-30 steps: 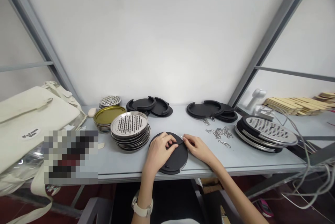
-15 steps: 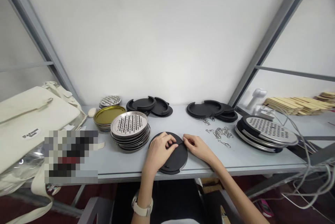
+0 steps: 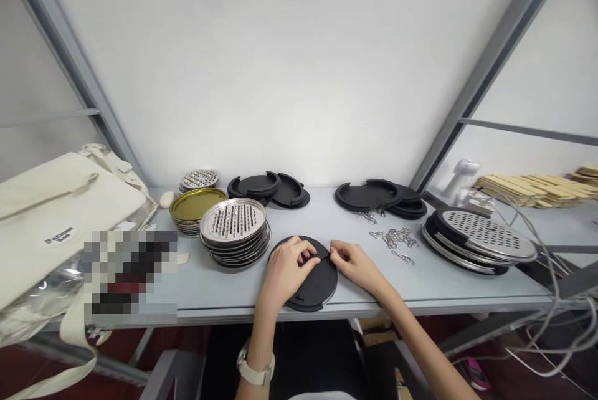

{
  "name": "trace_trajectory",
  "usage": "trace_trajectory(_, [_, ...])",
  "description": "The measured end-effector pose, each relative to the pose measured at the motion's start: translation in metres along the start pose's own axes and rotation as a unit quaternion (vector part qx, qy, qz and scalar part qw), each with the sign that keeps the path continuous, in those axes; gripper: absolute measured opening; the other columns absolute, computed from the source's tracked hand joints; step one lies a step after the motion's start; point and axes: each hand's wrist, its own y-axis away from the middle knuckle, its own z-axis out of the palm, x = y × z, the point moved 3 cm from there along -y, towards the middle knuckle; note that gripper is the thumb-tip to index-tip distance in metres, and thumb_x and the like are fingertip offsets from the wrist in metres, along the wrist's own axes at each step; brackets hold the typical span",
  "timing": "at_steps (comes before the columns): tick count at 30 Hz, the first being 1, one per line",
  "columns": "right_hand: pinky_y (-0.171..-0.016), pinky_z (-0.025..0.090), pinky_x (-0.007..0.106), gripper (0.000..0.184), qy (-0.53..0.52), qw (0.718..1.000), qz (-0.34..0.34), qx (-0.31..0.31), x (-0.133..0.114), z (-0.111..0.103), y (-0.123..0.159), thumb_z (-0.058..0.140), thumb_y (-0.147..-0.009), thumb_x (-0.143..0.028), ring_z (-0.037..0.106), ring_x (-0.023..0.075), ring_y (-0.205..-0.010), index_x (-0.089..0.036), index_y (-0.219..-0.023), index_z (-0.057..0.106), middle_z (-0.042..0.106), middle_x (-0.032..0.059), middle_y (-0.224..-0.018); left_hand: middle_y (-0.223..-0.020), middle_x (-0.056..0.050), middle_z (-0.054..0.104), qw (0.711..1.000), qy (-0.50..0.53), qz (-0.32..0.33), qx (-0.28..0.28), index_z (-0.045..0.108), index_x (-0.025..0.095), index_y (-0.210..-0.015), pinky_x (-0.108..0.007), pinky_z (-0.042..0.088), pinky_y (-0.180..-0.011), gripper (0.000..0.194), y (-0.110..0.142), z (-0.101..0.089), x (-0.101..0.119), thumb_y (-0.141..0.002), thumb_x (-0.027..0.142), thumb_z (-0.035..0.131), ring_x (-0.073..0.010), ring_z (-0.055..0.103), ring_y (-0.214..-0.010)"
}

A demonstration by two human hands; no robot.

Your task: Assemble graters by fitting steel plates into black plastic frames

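A round black plastic disc (image 3: 315,281) lies flat near the table's front edge. On its upper left rests my left hand (image 3: 293,266), fingers curled and thumb reaching toward the disc's right edge, holding it. My right hand (image 3: 348,258) is closed in a pinch at that same edge. Between its fingertips is a thin metal wire clip (image 3: 328,247), mostly hidden by the fingers. To the right, several loose wire clips (image 3: 397,238) are scattered. Left of the disc stands a stack of round metal grater plates (image 3: 235,222).
Behind are black round holders (image 3: 256,185) and more black holders (image 3: 367,194). Gold-coloured round lids (image 3: 199,205) are stacked at left, beside a cream bag (image 3: 70,200). Assembled graters (image 3: 486,235) lie at right, near wooden pieces (image 3: 532,190) and loose cables (image 3: 555,269).
The whole view has shifted slightly. Both hands keep nearly the same place on the disc, and the wire clip shows less between the right fingertips.
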Motion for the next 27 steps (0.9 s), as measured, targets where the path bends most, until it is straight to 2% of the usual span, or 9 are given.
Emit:
trace_trajectory(6, [-0.054, 0.025, 0.024, 0.027, 0.009, 1.0, -0.005, -0.01, -0.0014, -0.0006, 0.0011, 0.04, -0.09, -0.027, 0.033, 0.0103, -0.055, -0.02, -0.065, 0.032, 0.033, -0.0063, -0.058, -0.085, 0.004, 0.059, 1.0, 0.001, 0.003, 0.0, 0.066, 0.027, -0.089, -0.026, 0.042, -0.072, 0.007, 0.0, 0.0001, 0.0006, -0.083, 0.029, 0.063, -0.0127, 0.055, -0.075])
trace_trajectory(15, [-0.057, 0.028, 0.025, 0.034, 0.008, 1.0, -0.019, -0.013, -0.0052, -0.0006, 0.0023, 0.033, -0.098, -0.038, 0.039, 0.0121, -0.058, -0.021, -0.068, 0.035, 0.04, -0.005, -0.06, -0.085, 0.003, 0.059, 1.0, 0.001, -0.001, 0.0, 0.065, 0.027, -0.088, -0.026, 0.042, -0.073, 0.006, -0.0003, -0.0004, 0.0004, -0.083, 0.029, 0.062, -0.0132, 0.055, -0.076])
trace_trajectory(21, [-0.054, 0.024, 0.025, 0.034, -0.001, 1.0, -0.011, -0.02, -0.0015, 0.0001, 0.0007, 0.036, -0.095, -0.035, 0.032, 0.0107, -0.054, -0.021, -0.066, 0.03, 0.031, -0.0062, -0.057, -0.086, 0.003, 0.059, 1.0, 0.001, -0.001, -0.003, 0.065, 0.027, -0.089, -0.027, 0.042, -0.073, 0.007, 0.0002, 0.0004, 0.0006, -0.083, 0.029, 0.062, -0.0135, 0.055, -0.075])
trace_trajectory(27, [-0.052, 0.022, 0.023, 0.029, -0.01, 1.0, 0.002, -0.017, -0.0021, -0.0005, 0.0005, 0.039, -0.09, -0.029, 0.03, 0.0099, -0.055, -0.02, -0.064, 0.03, 0.029, -0.0065, -0.057, -0.087, 0.002, 0.06, 1.0, -0.005, -0.001, -0.003, 0.066, 0.027, -0.089, -0.027, 0.043, -0.073, 0.008, 0.0001, -0.0004, 0.0009, -0.083, 0.029, 0.061, -0.014, 0.055, -0.075])
